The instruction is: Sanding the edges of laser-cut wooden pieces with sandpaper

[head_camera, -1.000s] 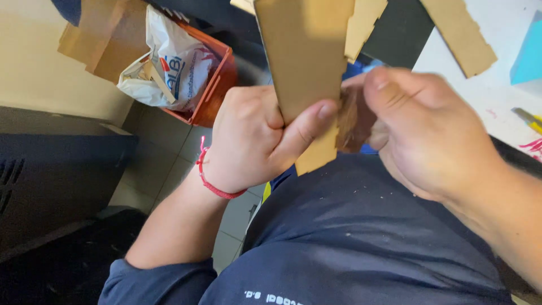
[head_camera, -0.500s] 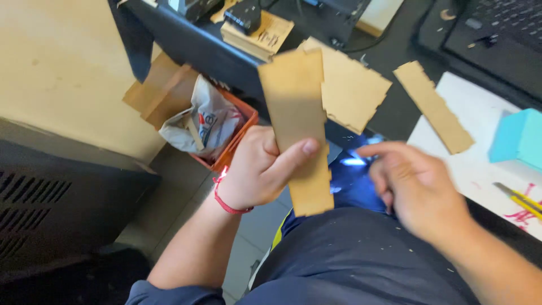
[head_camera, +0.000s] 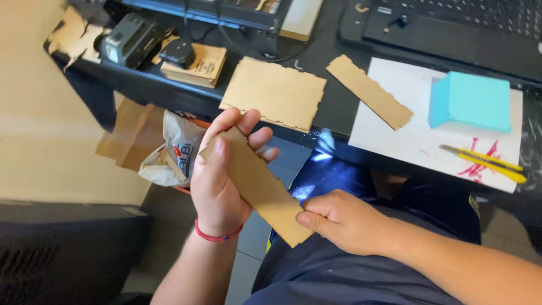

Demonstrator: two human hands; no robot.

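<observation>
A person looks down at their own two hands, held over their lap below a dark desk edge. The left hand (head_camera: pixel 223 175) grips a notched brown strip (head_camera: pixel 257 183), thumb across its face and fingers curled behind its upper end. The strip slants down to the right. The right hand (head_camera: pixel 344 220) rests closed on the thigh, its thumb touching the strip's lower corner. On the desk (head_camera: pixel 339 107) lie a brown panel (head_camera: pixel 274 93), a second strip (head_camera: pixel 370 90), white paper (head_camera: pixel 406 135), a turquoise box (head_camera: pixel 468 101) and a yellow knife (head_camera: pixel 483 161). A crumpled bag (head_camera: pixel 169 155) sits below the desk.
</observation>
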